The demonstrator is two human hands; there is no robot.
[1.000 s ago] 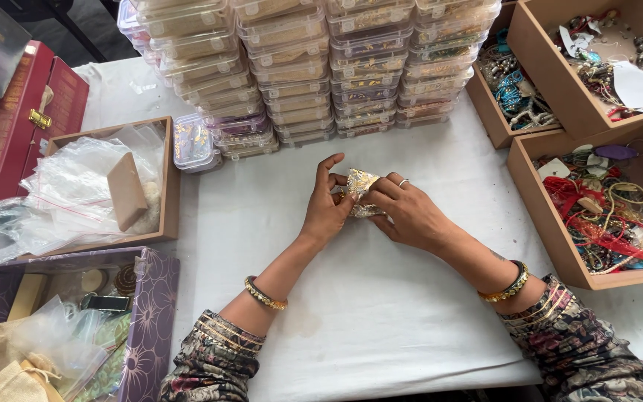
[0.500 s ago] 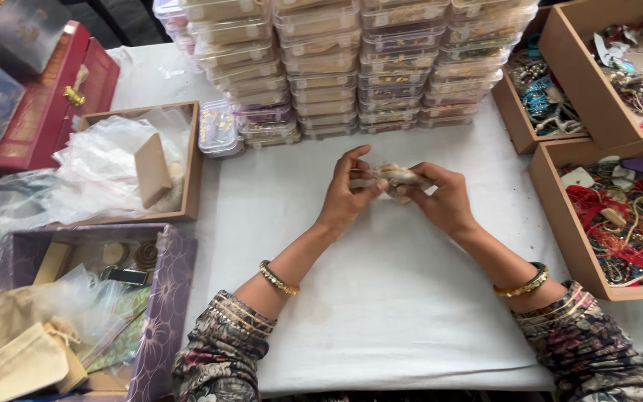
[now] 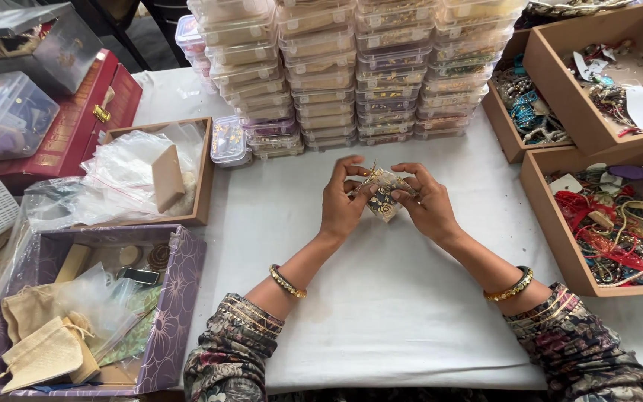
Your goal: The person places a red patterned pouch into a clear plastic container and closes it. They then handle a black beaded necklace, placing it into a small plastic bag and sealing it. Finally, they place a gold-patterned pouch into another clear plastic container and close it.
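Hands meet above the white table [image 3: 381, 298]: left hand [image 3: 344, 201] and right hand [image 3: 429, 205] both pinch a small clear packet [image 3: 382, 195] holding gold-coloured jewellery, fingers closed on its opposite edges. Packet sits between the hands, raised off the cloth, just in front of the stacked clear plastic boxes [image 3: 351, 74]. Wooden trays [image 3: 560, 223] of mixed jewellery stand to the right.

Stacked clear plastic boxes [image 3: 351, 74] at back; wooden trays [image 3: 560, 246] right; purple box [image 3: 180, 298] left.

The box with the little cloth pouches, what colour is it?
Purple box with a pale floral pattern, seen from the head camera.
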